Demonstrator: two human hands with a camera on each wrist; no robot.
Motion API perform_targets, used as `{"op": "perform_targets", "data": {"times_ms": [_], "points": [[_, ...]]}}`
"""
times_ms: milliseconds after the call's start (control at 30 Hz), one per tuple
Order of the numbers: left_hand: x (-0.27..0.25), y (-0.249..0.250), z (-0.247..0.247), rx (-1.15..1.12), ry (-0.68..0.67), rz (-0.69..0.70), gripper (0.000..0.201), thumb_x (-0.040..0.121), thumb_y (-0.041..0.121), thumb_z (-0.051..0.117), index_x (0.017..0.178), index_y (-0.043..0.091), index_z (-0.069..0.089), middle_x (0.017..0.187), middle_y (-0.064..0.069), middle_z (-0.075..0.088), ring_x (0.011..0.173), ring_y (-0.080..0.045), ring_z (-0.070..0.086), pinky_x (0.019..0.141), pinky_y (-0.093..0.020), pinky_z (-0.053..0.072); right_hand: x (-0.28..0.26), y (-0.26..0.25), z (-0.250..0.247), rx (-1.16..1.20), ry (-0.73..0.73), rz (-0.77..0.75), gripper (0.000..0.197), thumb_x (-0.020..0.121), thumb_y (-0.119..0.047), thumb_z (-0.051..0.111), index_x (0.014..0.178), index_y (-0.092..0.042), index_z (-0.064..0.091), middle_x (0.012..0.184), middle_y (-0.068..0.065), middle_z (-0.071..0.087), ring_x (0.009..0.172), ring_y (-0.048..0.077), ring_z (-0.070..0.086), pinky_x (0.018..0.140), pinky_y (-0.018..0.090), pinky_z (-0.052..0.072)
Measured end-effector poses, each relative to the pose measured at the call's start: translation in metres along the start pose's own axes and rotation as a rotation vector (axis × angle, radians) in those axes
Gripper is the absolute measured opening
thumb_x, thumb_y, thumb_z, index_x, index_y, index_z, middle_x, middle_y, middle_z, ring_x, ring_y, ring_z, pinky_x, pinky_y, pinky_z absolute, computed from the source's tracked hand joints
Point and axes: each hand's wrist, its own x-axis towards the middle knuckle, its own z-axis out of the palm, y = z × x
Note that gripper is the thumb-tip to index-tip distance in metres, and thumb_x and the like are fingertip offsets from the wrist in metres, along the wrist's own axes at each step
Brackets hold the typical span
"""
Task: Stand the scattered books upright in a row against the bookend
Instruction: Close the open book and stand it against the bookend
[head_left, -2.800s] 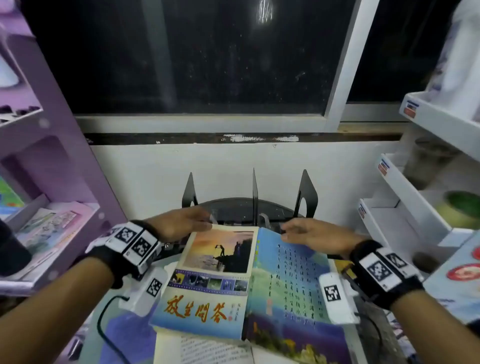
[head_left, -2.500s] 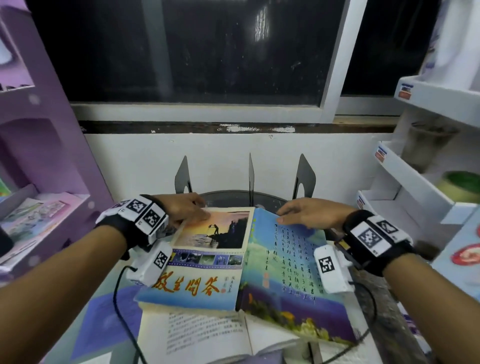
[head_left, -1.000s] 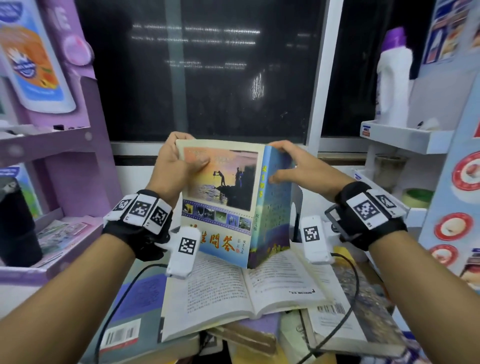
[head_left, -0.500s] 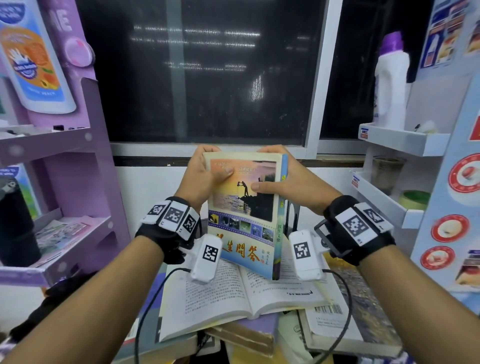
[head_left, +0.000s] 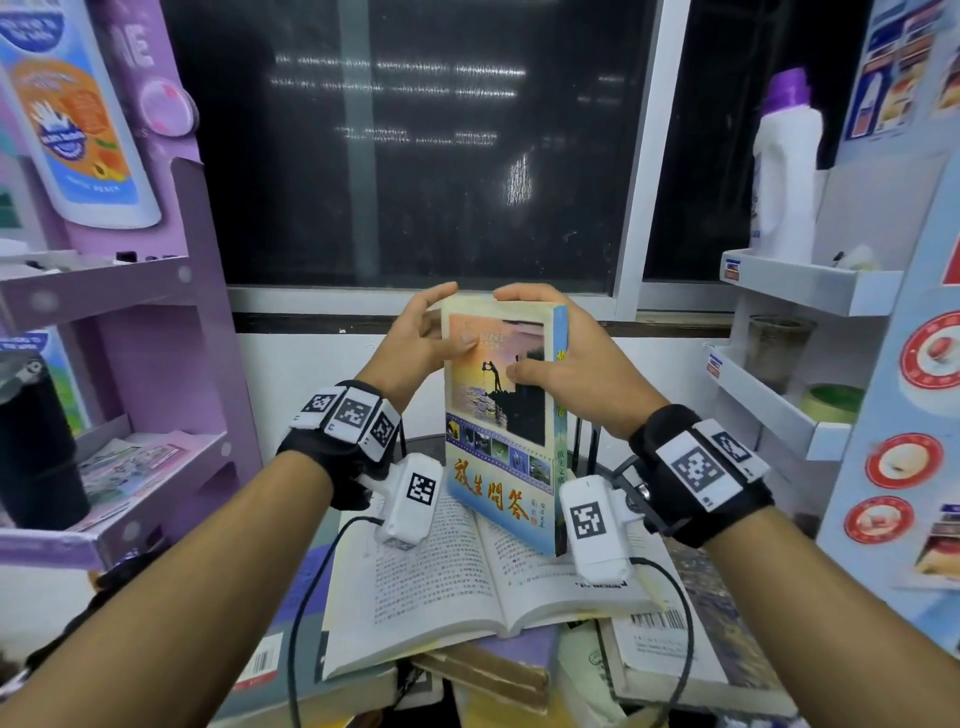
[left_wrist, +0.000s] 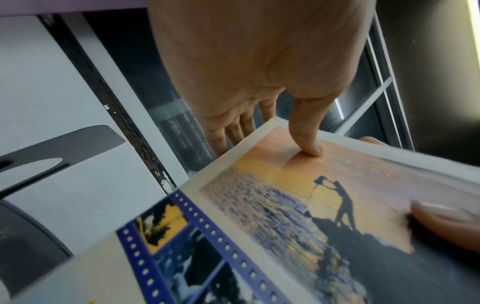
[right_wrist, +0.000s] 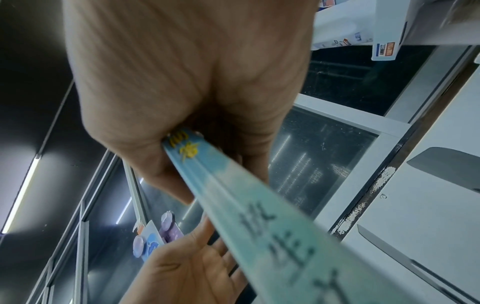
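Note:
A closed paperback with a sunset cover (head_left: 498, 415) is held nearly upright in the air above the book pile. My left hand (head_left: 434, 325) pinches its left edge, thumb (left_wrist: 309, 148) on the cover and fingers behind. Gripping the light-blue spine (right_wrist: 259, 216) near the top is my right hand (head_left: 566, 353), its thumb (left_wrist: 446, 222) lying on the cover. The black metal bookend (left_wrist: 64, 144) stands against the white wall behind the book and is mostly hidden in the head view. Below lies an open book (head_left: 467, 571) on top of several flat books.
A purple shelf unit (head_left: 104, 291) stands at the left with a black cylinder (head_left: 36, 441) in front of it. White shelves (head_left: 810, 280) with a detergent bottle (head_left: 784, 166) are at the right. A dark window (head_left: 415, 140) fills the back. Cables trail over the pile.
The book lay open and flat on the pile. Both hands lifted it, closed it and turned it upright. Since half a second ago it has barely moved.

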Motion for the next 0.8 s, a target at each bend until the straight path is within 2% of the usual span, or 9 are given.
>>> {"op": "perform_targets", "data": {"times_ms": [100, 200, 367, 467, 600, 700, 800], "points": [[-0.003, 0.003, -0.005, -0.079, -0.090, -0.048, 0.061, 0.084, 0.016, 0.066, 0.139, 0.017, 0.039, 0.126, -0.016, 0.061, 0.110, -0.029, 0.063, 0.086, -0.039, 0.054, -0.001, -0.004, -0.002, 0.085, -0.006, -0.026, 0.057, 0.082, 0.003, 0.067, 0.129, -0.023, 0.049, 0.120, 0.000, 0.058, 0.109, 0.019, 0.061, 0.084, 0.037, 0.059], [-0.009, 0.003, -0.006, -0.152, -0.214, -0.060, 0.054, 0.087, 0.025, 0.057, 0.136, 0.006, 0.044, 0.126, -0.021, 0.060, 0.107, -0.033, 0.063, 0.086, -0.043, 0.055, 0.000, -0.006, 0.000, 0.125, -0.013, -0.039, 0.057, 0.083, 0.002, 0.068, 0.131, -0.021, 0.048, 0.122, 0.001, 0.058, 0.111, 0.020, 0.062, 0.083, 0.037, 0.059], [-0.011, 0.005, -0.012, -0.171, -0.131, -0.003, 0.047, 0.087, 0.014, 0.062, 0.132, 0.006, 0.048, 0.115, -0.019, 0.065, 0.095, -0.028, 0.068, 0.073, -0.036, 0.057, 0.004, -0.010, 0.001, 0.118, -0.015, -0.002, 0.045, 0.085, -0.010, 0.069, 0.124, -0.026, 0.055, 0.118, -0.001, 0.062, 0.106, 0.018, 0.065, 0.083, 0.043, 0.059], [-0.012, 0.005, -0.018, -0.171, -0.083, 0.017, 0.049, 0.083, 0.010, 0.061, 0.131, 0.003, 0.048, 0.110, -0.017, 0.066, 0.091, -0.027, 0.069, 0.069, -0.034, 0.058, 0.005, -0.015, -0.001, 0.045, -0.094, 0.064, 0.049, 0.086, -0.017, 0.069, 0.129, -0.033, 0.053, 0.119, -0.002, 0.062, 0.099, 0.019, 0.069, 0.071, 0.046, 0.061], [-0.009, 0.006, -0.024, -0.122, -0.016, 0.042, 0.052, 0.078, 0.013, 0.067, 0.127, 0.005, 0.049, 0.106, -0.015, 0.068, 0.091, -0.028, 0.070, 0.068, -0.034, 0.058, 0.008, -0.023, -0.002, -0.005, -0.170, 0.146, 0.063, 0.085, -0.018, 0.070, 0.140, -0.034, 0.045, 0.118, -0.002, 0.062, 0.092, 0.019, 0.071, 0.060, 0.043, 0.061], [-0.006, 0.008, -0.027, -0.082, 0.013, 0.068, 0.053, 0.072, 0.016, 0.071, 0.121, 0.011, 0.051, 0.102, -0.013, 0.070, 0.089, -0.028, 0.070, 0.067, -0.036, 0.058, 0.011, -0.027, 0.002, -0.082, -0.130, 0.162, 0.068, 0.082, -0.016, 0.073, 0.141, -0.032, 0.044, 0.119, -0.001, 0.060, 0.088, 0.018, 0.072, 0.057, 0.042, 0.061], [-0.001, 0.005, -0.028, -0.031, 0.036, 0.075, 0.046, 0.076, 0.015, 0.070, 0.118, 0.014, 0.051, 0.101, -0.011, 0.071, 0.090, -0.028, 0.070, 0.069, -0.039, 0.058, 0.016, -0.027, 0.009, -0.225, -0.089, 0.134, 0.067, 0.084, -0.016, 0.071, 0.143, -0.032, 0.042, 0.121, -0.001, 0.058, 0.091, 0.019, 0.069, 0.056, 0.037, 0.061]]}}
